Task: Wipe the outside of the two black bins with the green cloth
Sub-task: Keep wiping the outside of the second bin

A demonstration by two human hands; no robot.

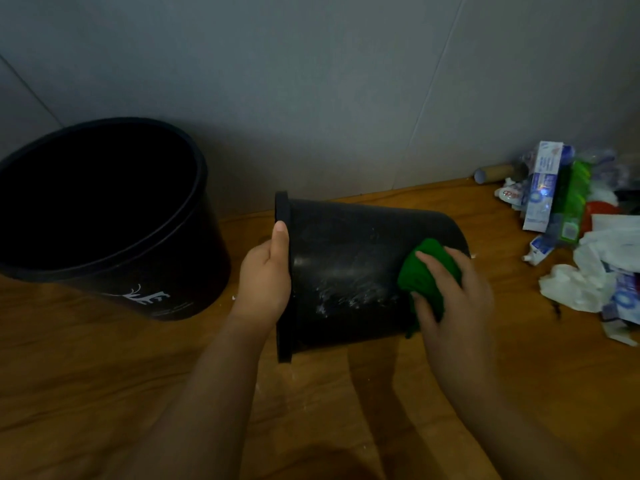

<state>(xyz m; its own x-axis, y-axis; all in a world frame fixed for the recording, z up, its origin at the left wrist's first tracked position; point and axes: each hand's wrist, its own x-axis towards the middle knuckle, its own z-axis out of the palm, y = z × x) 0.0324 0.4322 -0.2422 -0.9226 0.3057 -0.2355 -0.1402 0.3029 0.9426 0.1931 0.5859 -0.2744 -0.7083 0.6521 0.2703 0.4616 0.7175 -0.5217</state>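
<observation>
A small black bin (346,268) lies on its side in the middle, its mouth facing left and its wall streaked with pale smears. My left hand (266,275) grips its rim, thumb up along the edge. My right hand (453,292) holds the bunched green cloth (424,275) against the bin's wall near its base, fingers spread over the cloth. A larger black bin (145,271) with a white print stands upright at the left, its mouth open toward me.
The wooden floor (104,375) runs under everything and meets a grey wall (311,81) behind the bins. A heap of rubbish (588,244), with cartons, tubes and white paper, lies at the right by the wall.
</observation>
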